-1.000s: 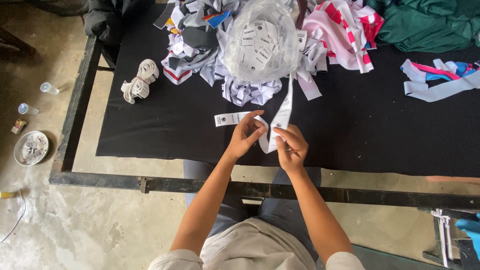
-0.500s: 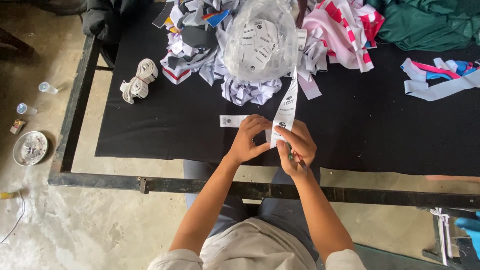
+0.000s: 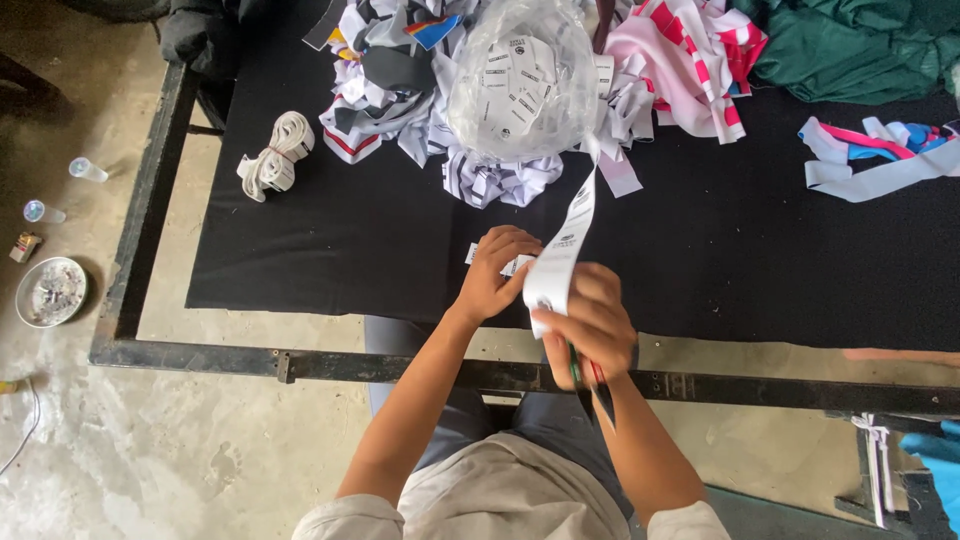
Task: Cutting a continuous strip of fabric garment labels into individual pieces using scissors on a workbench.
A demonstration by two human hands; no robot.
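A long white printed label strip (image 3: 575,215) runs from a clear plastic bag of labels (image 3: 520,75) down to my hands over the black table cover (image 3: 330,250). My left hand (image 3: 495,272) pinches the strip near its lower end. My right hand (image 3: 592,322) is closed over the strip's end and grips a pair of scissors (image 3: 597,392), whose dark blades point down toward my lap past the table edge. A small cut label (image 3: 470,254) lies on the cover just left of my left hand.
A banded bundle of white tape (image 3: 275,160) lies at the left. Fabric scraps (image 3: 385,95), pink striped cloth (image 3: 690,60), green cloth (image 3: 850,45) and loose ribbons (image 3: 880,160) line the back. A metal table frame (image 3: 300,365) runs in front. A round dish (image 3: 50,290) sits on the floor.
Both hands have drawn back toward my body, pulling more strip out of the bag. My right hand has dropped to the table edge, and the scissors now show below it.
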